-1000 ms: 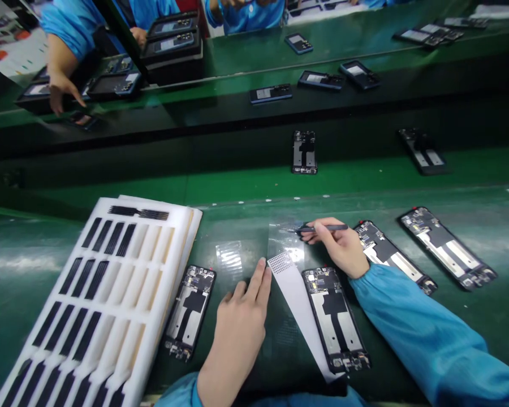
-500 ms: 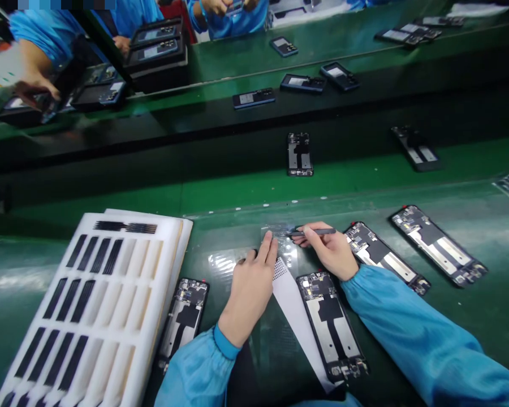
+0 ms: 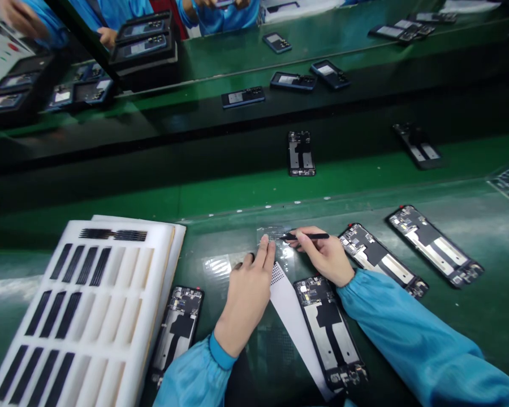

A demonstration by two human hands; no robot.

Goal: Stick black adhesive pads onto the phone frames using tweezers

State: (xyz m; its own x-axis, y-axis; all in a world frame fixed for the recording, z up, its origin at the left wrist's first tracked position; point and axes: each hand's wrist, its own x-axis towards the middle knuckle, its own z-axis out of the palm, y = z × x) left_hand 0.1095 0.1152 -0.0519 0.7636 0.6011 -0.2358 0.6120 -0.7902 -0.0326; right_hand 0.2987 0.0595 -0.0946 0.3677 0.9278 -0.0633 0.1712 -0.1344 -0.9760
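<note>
My left hand (image 3: 246, 299) lies with two fingers stretched out, their tips pressing on a clear sheet (image 3: 263, 232) with small dots. My right hand (image 3: 324, 257) is closed around dark tweezers (image 3: 314, 236), whose tips point left at the sheet beside my left fingertips. What the tips touch is too small to tell. Below the hands a white strip (image 3: 292, 330) with black dots at its upper end runs partly under an opened phone (image 3: 331, 336). Another opened phone (image 3: 180, 319) lies left of my left wrist. Beyond my right wrist is an opened phone (image 3: 379, 257).
A white foam tray (image 3: 110, 349) with black strips in its slots stands left. One more opened phone (image 3: 435, 243) lies far right. Across a green channel (image 3: 233, 192) holding two phones, blue phones (image 3: 244, 97) sit on a ledge. Co-workers in blue sleeves (image 3: 233, 20) are at the back.
The view has shifted slightly. The tweezers have tilted a little and stay at the clear sheet; my left fingers remain on it. A co-worker's hand at top left has lifted away from the dark tray.
</note>
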